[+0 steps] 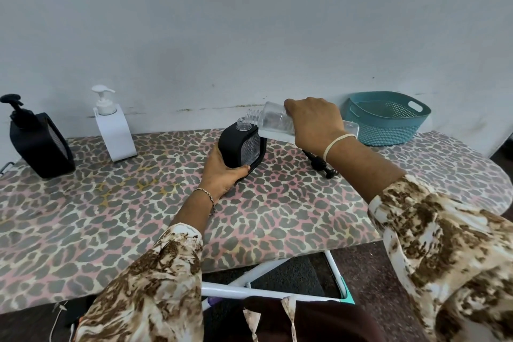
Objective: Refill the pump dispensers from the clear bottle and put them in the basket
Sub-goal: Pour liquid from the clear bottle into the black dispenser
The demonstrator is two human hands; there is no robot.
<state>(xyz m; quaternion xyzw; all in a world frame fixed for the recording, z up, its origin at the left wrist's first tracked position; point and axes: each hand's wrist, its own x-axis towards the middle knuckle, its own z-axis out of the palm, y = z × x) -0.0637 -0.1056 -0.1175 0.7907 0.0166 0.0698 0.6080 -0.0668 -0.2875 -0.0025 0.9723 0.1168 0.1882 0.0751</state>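
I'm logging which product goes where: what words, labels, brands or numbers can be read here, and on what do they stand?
None: no text can be read in this view.
Clear bottle: no label shows.
Open black dispenser, black pump dispenser, white pump dispenser: plain, no print shows.
Teal basket: plain.

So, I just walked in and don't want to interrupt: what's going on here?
A person is refilling the open black dispenser. The left hand grips it on the patterned board; the right hand tilts the clear bottle, mouth at its neck. A loose black pump lies beside it. A second black dispenser and a white dispenser stand at left, pumps on. No dispenser is in the teal basket.
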